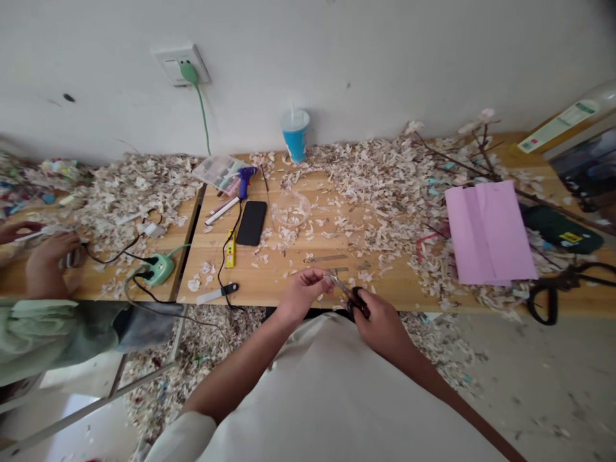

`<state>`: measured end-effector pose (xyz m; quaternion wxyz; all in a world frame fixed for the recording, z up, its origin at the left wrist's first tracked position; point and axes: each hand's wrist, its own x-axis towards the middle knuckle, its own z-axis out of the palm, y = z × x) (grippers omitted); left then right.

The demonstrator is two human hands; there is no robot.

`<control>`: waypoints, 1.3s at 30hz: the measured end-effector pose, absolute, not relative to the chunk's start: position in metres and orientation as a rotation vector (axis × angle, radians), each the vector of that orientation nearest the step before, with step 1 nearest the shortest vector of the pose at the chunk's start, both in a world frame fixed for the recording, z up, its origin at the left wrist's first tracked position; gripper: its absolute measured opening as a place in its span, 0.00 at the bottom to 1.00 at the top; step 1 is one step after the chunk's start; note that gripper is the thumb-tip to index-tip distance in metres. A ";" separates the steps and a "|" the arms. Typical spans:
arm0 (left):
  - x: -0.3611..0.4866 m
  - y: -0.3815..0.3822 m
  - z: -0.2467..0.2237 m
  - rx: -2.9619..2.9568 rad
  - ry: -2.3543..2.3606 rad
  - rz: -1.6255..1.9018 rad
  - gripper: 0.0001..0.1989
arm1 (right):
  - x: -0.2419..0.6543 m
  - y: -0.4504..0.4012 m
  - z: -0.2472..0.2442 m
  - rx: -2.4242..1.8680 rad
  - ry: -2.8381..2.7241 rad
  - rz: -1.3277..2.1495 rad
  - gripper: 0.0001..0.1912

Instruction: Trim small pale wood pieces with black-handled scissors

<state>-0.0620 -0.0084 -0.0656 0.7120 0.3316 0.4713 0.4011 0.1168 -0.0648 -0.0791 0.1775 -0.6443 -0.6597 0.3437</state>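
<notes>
My right hand (378, 321) grips a pair of scissors (353, 298) by its black handles, with the blades pointing left toward my other hand. My left hand (305, 290) is closed in a pinch around something small and pale at the blade tips, too small to name. Both hands are at the front edge of the wooden table (282, 289), close to my body. Thin metal-looking strips (328, 258) lie on the wood just beyond my fingers.
Pale scraps (375, 186) cover much of the table. Around me are a phone (251, 223), a glue gun (244, 181), a blue cup (295, 135), pink paper (491, 234), large black scissors (553, 289) and a green power strip (158, 268). Another person's hands (51, 256) work at left.
</notes>
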 end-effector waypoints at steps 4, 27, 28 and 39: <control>-0.068 -0.004 -0.065 0.838 1.057 0.840 0.16 | 0.118 -0.065 -0.078 -1.842 -1.885 0.980 0.07; -0.063 -0.005 -0.070 0.773 1.034 0.789 0.15 | 0.127 -0.066 -0.082 -1.892 -1.919 0.971 0.09; -0.065 -0.004 -0.070 0.816 1.040 0.771 0.15 | 0.127 -0.066 -0.082 -1.889 -1.925 0.971 0.09; -0.078 0.005 -0.063 1.195 1.085 0.567 0.14 | 0.130 -0.069 -0.082 -1.878 -1.982 0.940 0.11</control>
